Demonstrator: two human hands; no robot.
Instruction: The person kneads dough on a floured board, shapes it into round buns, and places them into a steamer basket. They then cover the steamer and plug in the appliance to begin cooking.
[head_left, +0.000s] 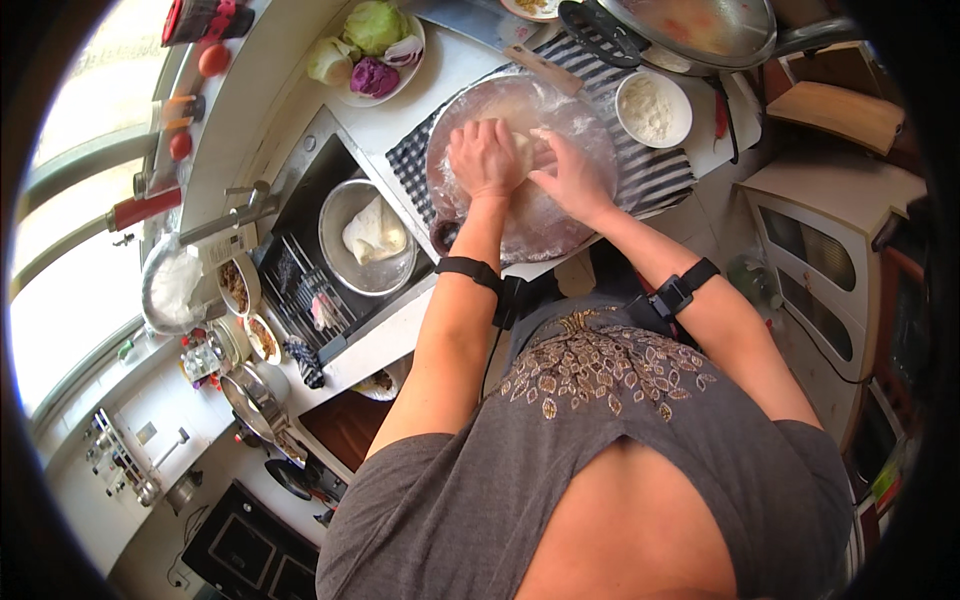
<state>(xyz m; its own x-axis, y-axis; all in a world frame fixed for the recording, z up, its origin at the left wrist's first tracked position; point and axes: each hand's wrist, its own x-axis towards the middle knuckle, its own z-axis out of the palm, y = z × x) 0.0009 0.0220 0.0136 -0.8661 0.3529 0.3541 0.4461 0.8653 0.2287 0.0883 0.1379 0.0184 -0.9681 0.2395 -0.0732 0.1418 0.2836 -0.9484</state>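
Observation:
A round reddish-brown board (551, 236), dusted with flour, lies on a striped and checked cloth (660, 184). On it is a piece of pale dough (523, 157), partly covered by my hands. My left hand (484, 156) presses palm down on the dough's left side, its fingers pointing away from me. At the dough's right side is my right hand (571, 176), thumb and fingers apart and curved around that edge; whether it grips the dough is not clear. A white bowl of flour (654, 110) stands to the right of the board.
Left of the board, a metal bowl with more dough (375, 231) sits in the dark sink (304, 187). A plate of cabbage (416, 67) is at the back left. Behind the board lies a cleaver with a wooden handle (544, 69). A pan (697, 30) stands at the back right.

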